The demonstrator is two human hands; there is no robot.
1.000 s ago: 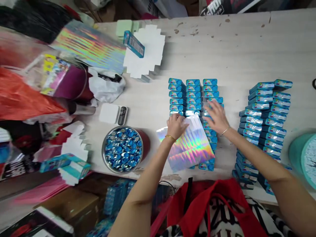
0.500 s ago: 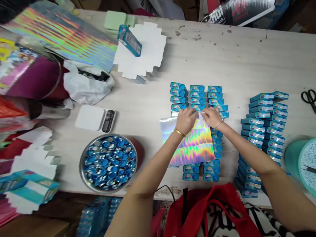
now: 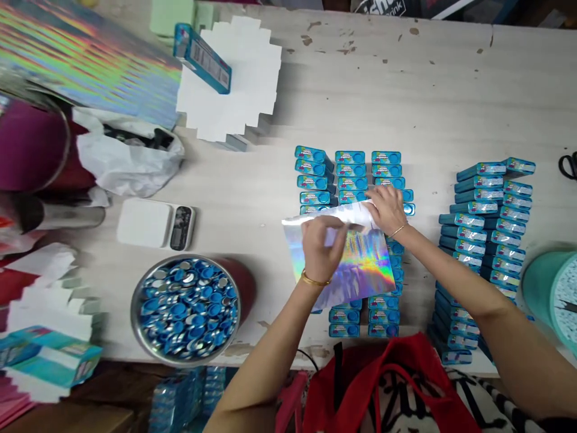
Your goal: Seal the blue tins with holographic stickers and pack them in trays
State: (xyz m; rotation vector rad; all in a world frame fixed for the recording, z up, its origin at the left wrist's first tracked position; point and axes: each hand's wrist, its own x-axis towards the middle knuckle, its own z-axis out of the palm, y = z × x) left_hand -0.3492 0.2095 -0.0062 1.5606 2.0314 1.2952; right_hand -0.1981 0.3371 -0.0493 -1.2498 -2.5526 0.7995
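A holographic foil bag (image 3: 360, 264) lies over rows of small blue boxes (image 3: 349, 171) laid flat on the table. My left hand (image 3: 321, 246) rests on the bag's middle, fingers curled and pinching its upper layer near the mouth. My right hand (image 3: 385, 207) grips the bag's top right corner, fingers closed on the foil. More blue boxes (image 3: 356, 314) show below the bag's lower edge.
Tall stacks of blue boxes (image 3: 489, 240) stand at right, beside a teal tub (image 3: 547, 288). A metal bowl of blue caps (image 3: 187, 310), a small white scale (image 3: 155, 224), white die-cut cards (image 3: 229, 90), a white plastic bag (image 3: 124, 159) and holographic sheets (image 3: 85, 57) lie left. Scissors (image 3: 568, 165) at far right.
Both hands came together at the bag's top edge, then my left hand slid down onto the bag's middle. The bag's mouth has lifted slightly. The camera view shifted right.
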